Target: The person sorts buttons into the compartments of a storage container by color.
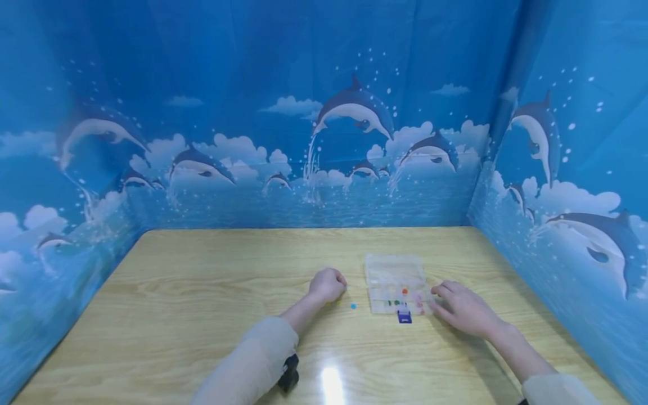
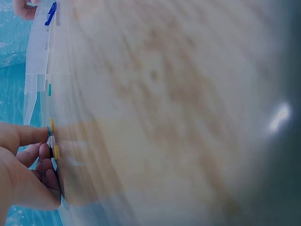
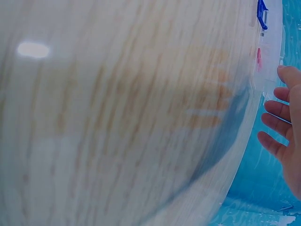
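A clear plastic compartment box (image 1: pixel 377 308) lies on the table with its lid (image 1: pixel 395 267) folded back and a dark blue latch (image 1: pixel 404 317) at its front. Small orange (image 1: pixel 405 291), green (image 1: pixel 396 302) and pink pieces (image 1: pixel 419 304) sit in its compartments. Left of the box, my left hand (image 1: pixel 328 285) reaches down to the tabletop. Its fingertips pinch a small blue piece (image 2: pixel 49 131), close to yellow (image 2: pixel 57 152), white and black pieces. At the box's right edge is my right hand (image 1: pixel 463 309), its fingers relaxed and slightly spread, holding nothing.
A loose blue piece (image 1: pixel 353 306) lies on the wood-grain table (image 1: pixel 202 315) between my left hand and the box. Blue dolphin-print curtains (image 1: pixel 243 112) enclose the table at the back and both sides. A light reflection (image 1: pixel 332 385) shines near the front.
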Tool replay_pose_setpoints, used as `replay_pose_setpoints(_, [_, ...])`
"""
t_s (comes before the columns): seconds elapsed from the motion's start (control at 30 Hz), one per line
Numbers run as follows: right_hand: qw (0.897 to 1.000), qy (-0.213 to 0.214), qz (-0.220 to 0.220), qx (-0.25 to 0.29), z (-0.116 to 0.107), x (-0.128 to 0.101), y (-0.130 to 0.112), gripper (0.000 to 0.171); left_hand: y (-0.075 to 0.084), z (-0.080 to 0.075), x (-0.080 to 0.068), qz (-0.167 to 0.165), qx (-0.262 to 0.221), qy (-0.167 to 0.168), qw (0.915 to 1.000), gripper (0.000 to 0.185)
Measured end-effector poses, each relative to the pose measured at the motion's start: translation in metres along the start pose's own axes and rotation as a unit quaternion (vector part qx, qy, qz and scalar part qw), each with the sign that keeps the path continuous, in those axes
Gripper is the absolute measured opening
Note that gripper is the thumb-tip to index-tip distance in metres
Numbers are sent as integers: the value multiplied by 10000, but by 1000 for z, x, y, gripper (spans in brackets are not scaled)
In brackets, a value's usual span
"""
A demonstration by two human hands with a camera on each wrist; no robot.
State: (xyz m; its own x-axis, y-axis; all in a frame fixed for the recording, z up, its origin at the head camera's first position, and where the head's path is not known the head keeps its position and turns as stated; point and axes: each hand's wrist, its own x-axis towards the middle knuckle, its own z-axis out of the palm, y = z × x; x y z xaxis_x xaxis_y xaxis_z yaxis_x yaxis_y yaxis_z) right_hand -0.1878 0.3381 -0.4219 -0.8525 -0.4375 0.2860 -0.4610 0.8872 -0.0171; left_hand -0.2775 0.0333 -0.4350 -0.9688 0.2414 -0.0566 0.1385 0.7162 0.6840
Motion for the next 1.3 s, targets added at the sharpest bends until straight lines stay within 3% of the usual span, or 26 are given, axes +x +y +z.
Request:
replay_pose_setpoints(0.73, [10000, 13, -10, 15, 1, -2, -1, 33, 2, -1, -3, -142, 153, -110, 9997, 5])
replay_pose_setpoints(1.3, [9999, 111, -75, -46, 2, -1, 0, 32, 0, -5, 1, -263, -361, -430, 9981, 7])
